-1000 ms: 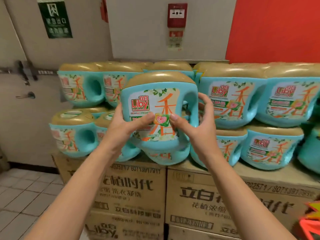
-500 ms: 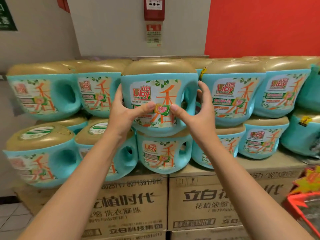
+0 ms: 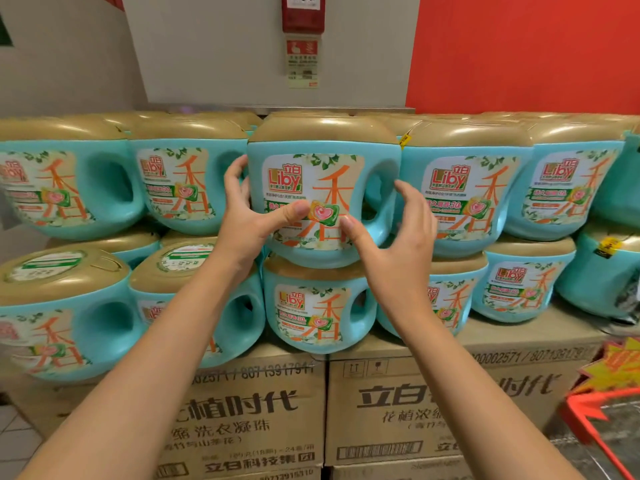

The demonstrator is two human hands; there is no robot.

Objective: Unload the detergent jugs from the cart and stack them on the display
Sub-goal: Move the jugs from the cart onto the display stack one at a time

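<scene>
The teal detergent jug point(image 3: 325, 168), with a gold lid and a Liby label, sits in the top row of the display, resting on a lower jug point(image 3: 313, 306). My left hand point(image 3: 247, 216) grips its left side, fingers round the edge and thumb pressed on the label. My right hand point(image 3: 398, 244) is at the jug's handle side. Its thumb tip touches the label and its curved fingers hover just in front of the handle. Matching jugs point(image 3: 460, 188) fill two rows on either side.
The jugs stand on stacked cardboard cartons point(image 3: 433, 410). A red frame with a yellow price burst point(image 3: 602, 386) juts in at the lower right. Behind the display are a grey wall with a red fire alarm point(image 3: 303, 12) and a red wall point(image 3: 519, 50).
The jug went up and back into the gap in the top row and now rests on the lower jug. My right fingers have come off the handle; my view moved closer and right.
</scene>
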